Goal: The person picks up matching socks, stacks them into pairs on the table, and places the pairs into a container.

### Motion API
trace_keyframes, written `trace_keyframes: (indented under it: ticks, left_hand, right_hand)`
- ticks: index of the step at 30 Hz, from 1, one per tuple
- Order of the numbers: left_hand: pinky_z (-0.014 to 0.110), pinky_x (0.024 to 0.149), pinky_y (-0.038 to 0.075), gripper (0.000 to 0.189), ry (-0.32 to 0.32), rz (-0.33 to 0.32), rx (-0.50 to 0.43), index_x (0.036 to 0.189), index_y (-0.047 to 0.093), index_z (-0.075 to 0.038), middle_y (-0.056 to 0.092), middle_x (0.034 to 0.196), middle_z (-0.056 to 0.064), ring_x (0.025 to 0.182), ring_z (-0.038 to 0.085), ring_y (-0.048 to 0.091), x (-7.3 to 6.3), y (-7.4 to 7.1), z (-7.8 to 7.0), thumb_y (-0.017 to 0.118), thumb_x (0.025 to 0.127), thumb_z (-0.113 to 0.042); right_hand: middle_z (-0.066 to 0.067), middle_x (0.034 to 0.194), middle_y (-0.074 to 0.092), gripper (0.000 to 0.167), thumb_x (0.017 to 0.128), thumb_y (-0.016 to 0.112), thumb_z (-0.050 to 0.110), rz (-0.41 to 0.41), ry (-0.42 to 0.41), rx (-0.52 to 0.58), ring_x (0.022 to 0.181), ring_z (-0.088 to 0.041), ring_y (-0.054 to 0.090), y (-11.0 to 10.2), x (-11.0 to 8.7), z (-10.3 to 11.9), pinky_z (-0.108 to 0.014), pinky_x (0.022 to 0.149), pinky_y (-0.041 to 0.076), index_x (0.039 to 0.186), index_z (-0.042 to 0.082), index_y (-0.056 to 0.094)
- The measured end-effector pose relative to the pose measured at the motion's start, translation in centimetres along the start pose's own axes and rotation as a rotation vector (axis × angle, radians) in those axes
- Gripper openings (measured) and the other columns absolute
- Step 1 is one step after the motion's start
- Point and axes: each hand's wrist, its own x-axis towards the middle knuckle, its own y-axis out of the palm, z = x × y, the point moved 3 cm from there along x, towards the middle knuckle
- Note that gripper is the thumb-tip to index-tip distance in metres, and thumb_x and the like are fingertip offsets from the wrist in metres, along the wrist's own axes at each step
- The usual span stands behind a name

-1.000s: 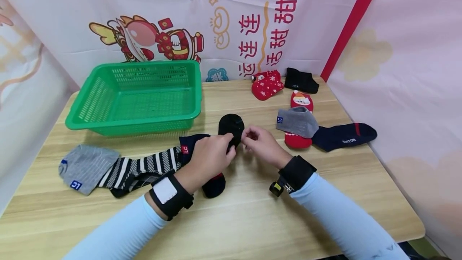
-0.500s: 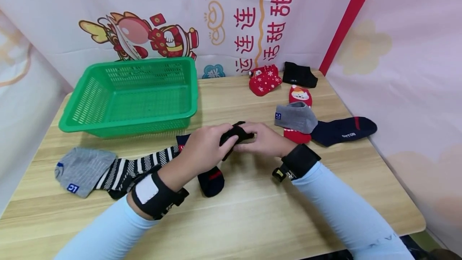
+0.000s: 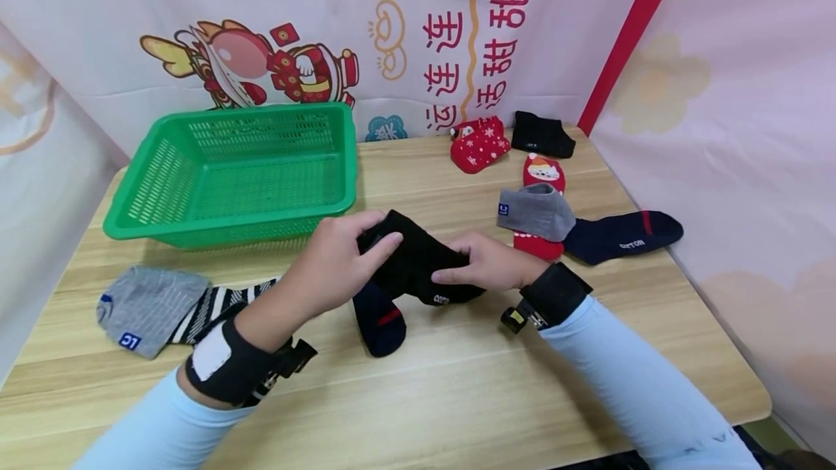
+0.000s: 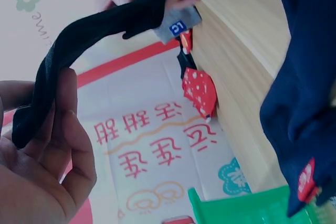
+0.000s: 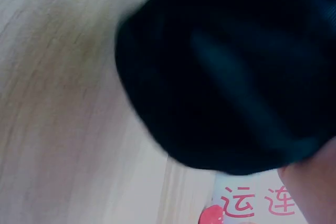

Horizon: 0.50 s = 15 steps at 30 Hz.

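Your left hand [image 3: 333, 260] and right hand [image 3: 493, 263] have just drawn apart, each pinching near an end of the black sock [image 3: 414, 256], which now stretches between them above the table [image 3: 457, 390] where half a second ago it was bunched. That opens out its length, so its shape should be easier to judge. By your left hand lies a navy sock [image 3: 382, 328], with the green basket [image 3: 228, 223] beyond.

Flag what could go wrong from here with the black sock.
The black sock is held only between the left hand and right hand, so it could slip if either grip loosens. Dropped, it might land on the navy sock close by, and their similar dark colours could cause a mix-up.
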Motion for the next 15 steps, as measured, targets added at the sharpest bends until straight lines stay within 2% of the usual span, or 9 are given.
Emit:
trace_keyframes:
  ticks: [2,5,6,8,9,12,13,15]
  left_hand:
    - [0.047,0.102,0.051,0.042,-0.032,0.000,-0.001,0.133,0.062,-0.003,0.066,0.132,0.013,0.126,0.025,0.061,-0.4,-0.4,0.6,0.061,0.101,-0.030]
    - [0.048,0.103,0.051,0.041,-0.073,0.008,0.000,0.133,0.062,-0.005,0.066,0.132,0.012,0.126,0.025,0.061,-0.8,-0.7,1.5,0.059,0.101,-0.031]
    - [0.047,0.101,0.052,0.039,-0.085,0.010,0.000,0.131,0.063,-0.006,0.068,0.129,0.011,0.122,0.024,0.063,-1.0,-0.8,1.8,0.059,0.102,-0.031]
    - [0.044,0.091,0.055,0.033,-0.113,0.018,0.006,0.123,0.066,-0.008,0.071,0.112,0.009,0.104,0.023,0.067,-1.4,-0.9,2.5,0.058,0.102,-0.032]
    - [0.044,0.090,0.055,0.032,-0.128,0.020,0.010,0.123,0.066,-0.009,0.071,0.111,0.009,0.103,0.022,0.067,-1.7,-0.9,2.8,0.058,0.102,-0.032]
    - [0.039,0.076,0.054,0.025,-0.187,0.043,0.000,0.113,0.066,-0.010,0.070,0.095,0.008,0.084,0.021,0.064,-2.5,-0.9,4.0,0.059,0.102,-0.031]
    - [0.037,0.073,0.053,0.023,-0.207,0.052,-0.006,0.111,0.065,-0.010,0.069,0.093,0.007,0.081,0.020,0.063,-2.8,-0.9,4.4,0.059,0.101,-0.030]
    - [0.034,0.073,0.055,0.025,-0.242,0.063,-0.007,0.115,0.064,-0.010,0.072,0.098,0.006,0.085,0.016,0.066,-3.5,-0.9,5.2,0.062,0.100,-0.030]
  right_hand:
    - [0.002,0.086,0.070,0.011,0.094,0.071,0.024,0.015,-0.001,0.003,0.081,-0.018,0.061,0.1,-0.2,-0.1,-0.030,0.077,0.050,0.094,0.015,0.076]
    - [0.002,0.082,0.067,0.014,0.094,0.070,0.026,0.028,0.025,-0.002,0.079,-0.017,0.060,0.1,-0.5,-0.4,-0.029,0.074,0.049,0.089,0.014,0.075]
    - [0.002,0.080,0.065,0.015,0.094,0.070,0.028,0.035,0.042,-0.006,0.078,-0.017,0.059,0.1,-0.6,-0.6,-0.028,0.073,0.047,0.088,0.014,0.074]
    - [0.003,0.078,0.065,0.017,0.094,0.071,0.030,0.049,0.078,-0.013,0.077,-0.017,0.059,0.1,-0.8,-0.9,-0.028,0.071,0.046,0.087,0.015,0.074]
    - [0.003,0.079,0.066,0.016,0.094,0.070,0.030,0.060,0.094,-0.012,0.077,-0.016,0.059,0.1,-0.9,-1.0,-0.028,0.071,0.046,0.089,0.015,0.074]
    - [0.004,0.087,0.072,0.014,0.093,0.071,0.030,0.096,0.138,0.015,0.083,-0.016,0.062,0.3,-1.1,-1.4,-0.029,0.078,0.050,0.098,0.018,0.076]
    - [0.003,0.091,0.074,0.015,0.093,0.072,0.030,0.109,0.141,0.027,0.086,-0.016,0.064,0.4,-1.1,-1.4,-0.031,0.082,0.052,0.101,0.019,0.076]
    - [0.003,0.097,0.075,0.018,0.093,0.072,0.030,0.138,0.136,0.042,0.090,-0.016,0.064,0.7,-1.2,-1.4,-0.033,0.088,0.053,0.107,0.019,0.076]
